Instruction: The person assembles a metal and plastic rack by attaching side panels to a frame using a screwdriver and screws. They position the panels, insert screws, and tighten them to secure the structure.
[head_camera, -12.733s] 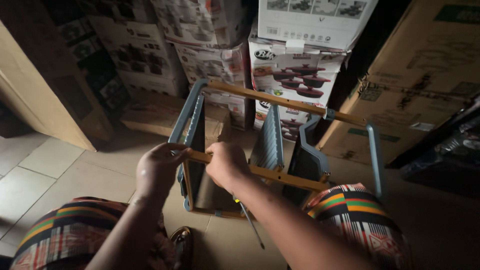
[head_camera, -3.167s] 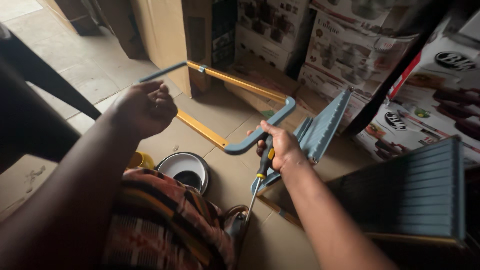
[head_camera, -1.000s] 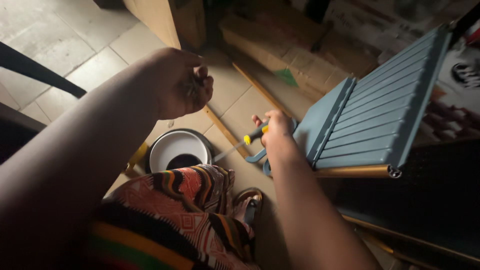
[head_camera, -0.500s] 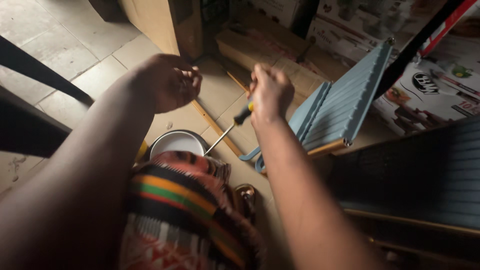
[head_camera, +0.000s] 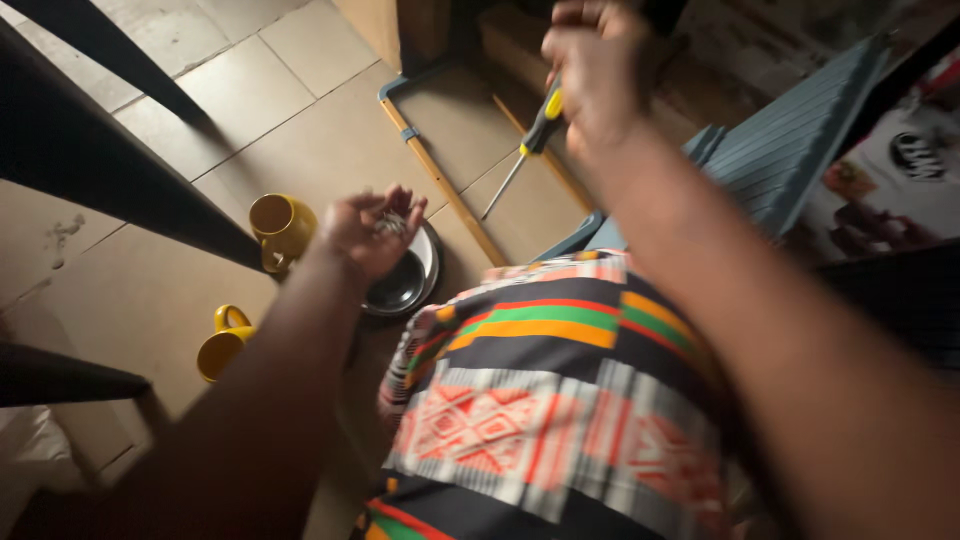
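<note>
Fingers (head_camera: 590, 75) of the right hand (head_camera: 600, 70) grip a screwdriver (head_camera: 525, 150), shaft angled down-left below them. Left hand (head_camera: 370, 230) lies cupped, palm up, fingers loosely spread around small screws (head_camera: 390, 224); a metal bowl (head_camera: 425, 262) sits just beneath.

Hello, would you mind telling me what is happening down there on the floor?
A person seated over a tiled floor holds a screwdriver with a yellow and black handle in the right hand, raised above a blue and wooden frame lying on the floor. The left hand is open, palm up, cupping what look like small metal pieces above a metal bowl. Two yellow mugs sit beside the bowl, and a blue slatted panel leans at the right.
</note>
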